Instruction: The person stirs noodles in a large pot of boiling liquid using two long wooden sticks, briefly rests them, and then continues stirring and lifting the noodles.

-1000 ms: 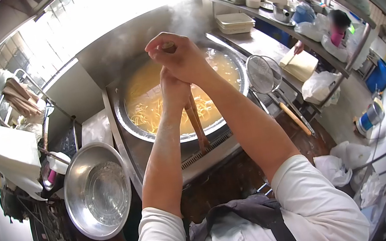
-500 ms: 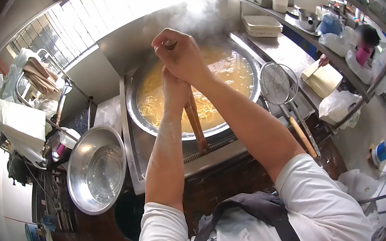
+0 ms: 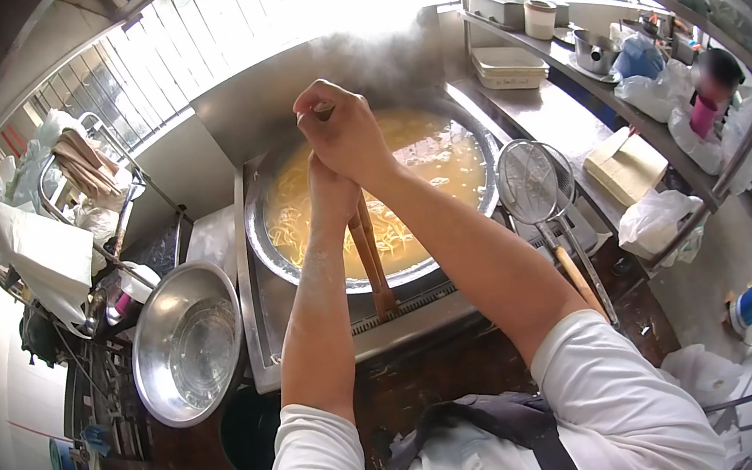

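Over a large round wok [image 3: 256,239] of yellow noodles [image 3: 293,209] in cloudy liquid, my hands are closed one above the other. My right hand [image 3: 349,136] is the upper one, its fingers curled into a fist around the end of a wooden stick. Just below, my left hand [image 3: 330,186] is wrapped against it, its fingers mostly hidden. The long wooden stick [image 3: 369,256] shows under my wrists and runs to the near rim of the wok, looking double along part of its length. Steam rises at the back.
Left of the stove hangs or stands a big metal basin [image 3: 187,344]. Wire strainers [image 3: 530,181] with long handles lie at the wok's right. Shelves [image 3: 584,54] hold tubs, pots and bags. A person [image 3: 715,78] is partly visible at far right.
The whole view has shifted slightly, so the wok and basin sit lower in it. My joined hands also appear a little lower, with the grip unchanged.
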A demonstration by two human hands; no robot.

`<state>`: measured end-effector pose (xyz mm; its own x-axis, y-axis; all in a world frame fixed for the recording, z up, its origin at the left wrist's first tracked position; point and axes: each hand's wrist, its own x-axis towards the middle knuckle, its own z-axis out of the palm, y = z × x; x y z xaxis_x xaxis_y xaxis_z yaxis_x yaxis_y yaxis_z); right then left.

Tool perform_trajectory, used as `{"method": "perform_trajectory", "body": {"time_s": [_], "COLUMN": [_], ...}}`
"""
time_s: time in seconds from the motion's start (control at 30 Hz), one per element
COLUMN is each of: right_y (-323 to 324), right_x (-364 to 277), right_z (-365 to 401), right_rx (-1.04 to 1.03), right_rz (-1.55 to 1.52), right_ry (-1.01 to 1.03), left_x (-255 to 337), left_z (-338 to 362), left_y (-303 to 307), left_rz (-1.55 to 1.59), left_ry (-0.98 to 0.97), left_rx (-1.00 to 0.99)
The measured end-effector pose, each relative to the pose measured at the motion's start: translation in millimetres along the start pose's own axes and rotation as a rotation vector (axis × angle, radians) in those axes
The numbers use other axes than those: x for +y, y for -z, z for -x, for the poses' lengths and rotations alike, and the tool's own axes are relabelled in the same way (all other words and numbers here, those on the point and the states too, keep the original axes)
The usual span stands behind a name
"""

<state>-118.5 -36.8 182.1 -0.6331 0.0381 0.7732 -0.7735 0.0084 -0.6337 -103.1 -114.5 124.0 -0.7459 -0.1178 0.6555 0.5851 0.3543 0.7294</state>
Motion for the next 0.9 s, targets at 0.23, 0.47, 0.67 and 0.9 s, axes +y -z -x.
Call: {"method": "perform_trajectory", "body": {"time_s": [0.23,0.47,0.67,0.9], "right_y": [6,11,10,9], "right_x": [3,-3,3,0], "right_z": [1,0,2,2], "right_rx": [0.022,0.009,0.04,0.029], "right_rz": [-0.018,-0.031,-0.032,-0.03], "right_ry": [0.04,-0.021,0.041,0.011], "left_x": [4,-1,-1,-3], "left_z": [1,-1,-1,1], "left_y": [-7,-11,-9,-5], "left_rz": [0.02,0.034,0.024,-0.069], "left_ry": [-0.059,-0.172,-0.099,-0.034], "left_rx": [0.024,0.046,-0.019,-0.031]}}
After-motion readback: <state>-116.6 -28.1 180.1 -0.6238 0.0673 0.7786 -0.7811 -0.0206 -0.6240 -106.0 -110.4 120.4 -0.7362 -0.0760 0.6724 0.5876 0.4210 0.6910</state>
